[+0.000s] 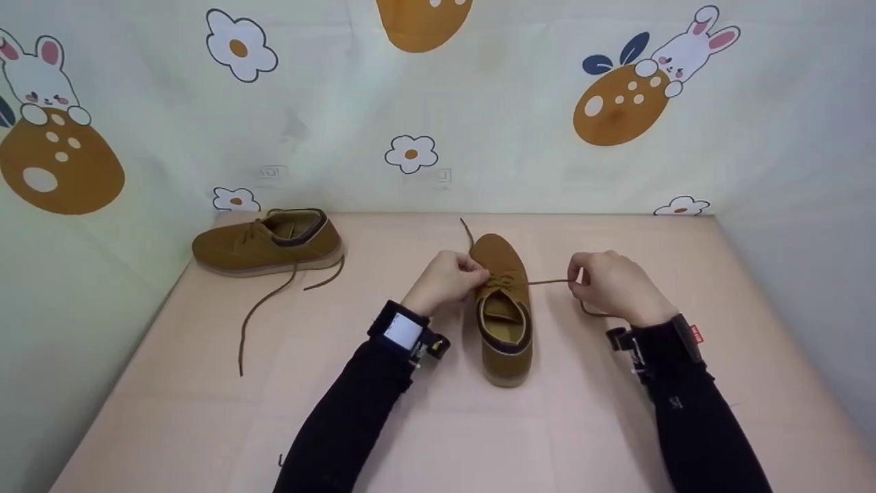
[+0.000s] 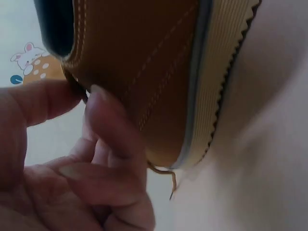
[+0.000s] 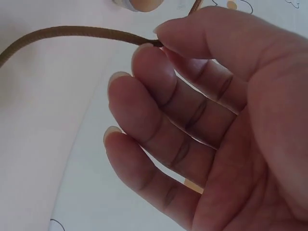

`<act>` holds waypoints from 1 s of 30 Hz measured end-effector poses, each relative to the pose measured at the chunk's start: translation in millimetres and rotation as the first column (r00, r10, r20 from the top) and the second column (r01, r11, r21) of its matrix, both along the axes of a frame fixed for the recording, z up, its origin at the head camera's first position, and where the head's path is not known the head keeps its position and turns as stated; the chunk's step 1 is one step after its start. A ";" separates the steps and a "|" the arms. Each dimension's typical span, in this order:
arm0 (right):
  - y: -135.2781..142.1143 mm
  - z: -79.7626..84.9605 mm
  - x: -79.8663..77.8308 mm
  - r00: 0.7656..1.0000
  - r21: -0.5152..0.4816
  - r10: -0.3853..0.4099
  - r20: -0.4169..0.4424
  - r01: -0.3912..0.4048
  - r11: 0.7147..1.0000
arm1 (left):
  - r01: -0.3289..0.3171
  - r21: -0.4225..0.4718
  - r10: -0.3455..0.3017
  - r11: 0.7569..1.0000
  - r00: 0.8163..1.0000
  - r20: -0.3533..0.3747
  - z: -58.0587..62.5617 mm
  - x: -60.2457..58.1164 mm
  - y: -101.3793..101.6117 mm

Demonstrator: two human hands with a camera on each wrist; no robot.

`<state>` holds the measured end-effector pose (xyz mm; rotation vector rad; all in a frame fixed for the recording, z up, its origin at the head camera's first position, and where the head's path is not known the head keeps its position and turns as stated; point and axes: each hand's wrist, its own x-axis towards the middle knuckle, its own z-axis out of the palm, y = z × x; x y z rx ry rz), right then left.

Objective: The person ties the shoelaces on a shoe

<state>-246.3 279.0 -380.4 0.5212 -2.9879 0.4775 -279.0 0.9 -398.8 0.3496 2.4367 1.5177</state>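
A brown lace-up shoe [image 1: 505, 257] stands upright in the middle of the table, toe pointing to the far wall. At its left side my left hand [image 1: 448, 277] pinches a piece of shoelace close to the eyelets; in the left wrist view that lace is a short dark bit between thumb and forefinger, beside the shoe's stitched side [image 2: 139, 62]. Right of the shoe, my right hand [image 1: 611, 284] pinches the other shoelace [image 1: 547, 281] between thumb and fingertips. This lace runs nearly straight from the shoe, and its tail hangs below the hand. The right wrist view shows the lace [image 3: 77, 31] curving into the pinch.
A matching brown shoe [image 1: 233, 246] lies at the back left, sole down, toe leftward, its loose laces [image 1: 263, 301] trailing on the pale table [image 1: 472, 445]. A patterned cloth wall [image 1: 328, 123] borders the back and sides.
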 end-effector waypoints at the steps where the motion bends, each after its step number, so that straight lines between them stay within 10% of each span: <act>1: -0.8 -0.9 -0.3 1.000 0.002 -0.002 0.001 0.002 1.000 | -0.014 0.011 0.014 1.000 1.000 -0.011 -0.5 0.0 1.6; 11: -0.8 -8.6 -4.9 0.997 -0.056 -0.065 0.037 0.067 0.996 | -0.133 0.223 0.147 0.966 0.988 -0.048 -1.6 0.6 13.1; 20: -6.6 0.4 -13.5 0.972 -0.233 -0.133 -0.195 0.086 0.969 | -0.117 0.057 0.125 0.991 0.979 -0.162 1.5 2.7 8.6; 30: -89.0 54.6 -56.0 0.894 -0.259 0.157 -0.420 -0.284 0.923 | -0.078 0.043 0.085 0.996 0.978 -0.191 2.2 0.6 7.1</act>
